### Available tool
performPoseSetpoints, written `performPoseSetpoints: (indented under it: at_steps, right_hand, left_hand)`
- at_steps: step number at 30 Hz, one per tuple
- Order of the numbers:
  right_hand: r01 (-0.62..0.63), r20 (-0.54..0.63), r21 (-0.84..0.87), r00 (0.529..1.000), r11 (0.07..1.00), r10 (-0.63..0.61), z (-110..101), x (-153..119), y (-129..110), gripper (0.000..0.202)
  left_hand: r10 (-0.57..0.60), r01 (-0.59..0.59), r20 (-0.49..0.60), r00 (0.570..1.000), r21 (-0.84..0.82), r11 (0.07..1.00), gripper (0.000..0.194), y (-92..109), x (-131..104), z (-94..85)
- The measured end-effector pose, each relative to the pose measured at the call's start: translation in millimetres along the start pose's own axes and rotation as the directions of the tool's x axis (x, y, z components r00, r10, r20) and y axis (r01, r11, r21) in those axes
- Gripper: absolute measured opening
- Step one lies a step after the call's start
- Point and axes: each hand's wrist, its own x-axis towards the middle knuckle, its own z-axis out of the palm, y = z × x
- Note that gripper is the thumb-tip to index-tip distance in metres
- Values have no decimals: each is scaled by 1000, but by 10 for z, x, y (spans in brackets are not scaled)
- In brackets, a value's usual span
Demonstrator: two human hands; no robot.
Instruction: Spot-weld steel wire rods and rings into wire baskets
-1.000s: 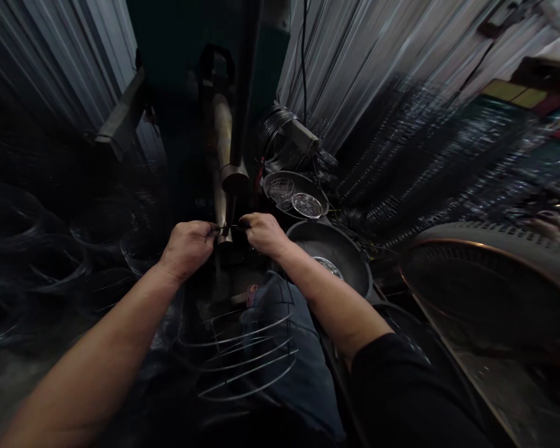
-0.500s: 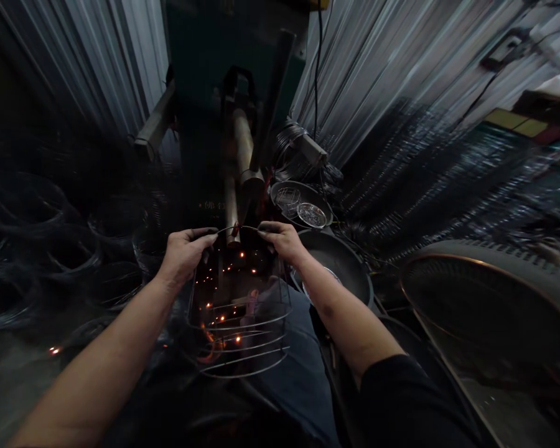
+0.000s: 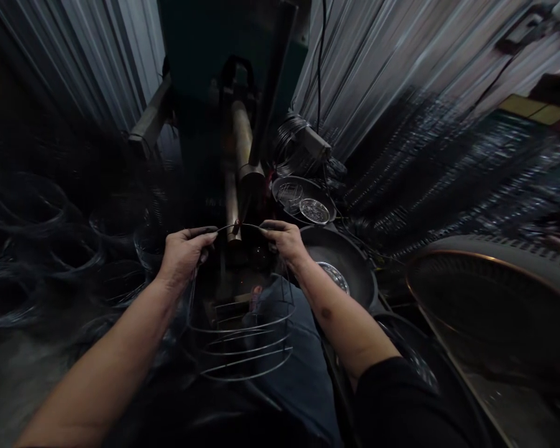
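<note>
Left of the lower dull-brass metal rod stand dark, round wire shapes, blurred. Just left of that rod, the left hand pinches a thin, grey, arched wire, thumb and fingers closed on it. The wire spans the rod's tip; contact there is too dark to tell. Below the rod is a silver-grey frame of curved metal wire. Just right of the rod, the right hand pinches the arched wire's other end, likewise closed. Further right sits a round, dark-grey pan.
</note>
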Motion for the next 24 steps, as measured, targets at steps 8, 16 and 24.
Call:
performPoseSetpoints:
  at_steps: [8,16,24]
  right_hand:
    - [30,-22,29,999,999,-29,-10,-19,-1,33]
    - [-6,-53,29,999,1000,8,-28,-22,11,35]
    - [-19,-53,57,998,998,22,-47,3,31,35]
  left_hand:
    - [35,-34,42,999,-36,999,42,-55,94,19]
    - [33,-33,36,999,-15,999,44,-74,105,25]
    - [16,-17,25,1000,5,1000,46,-57,91,27]
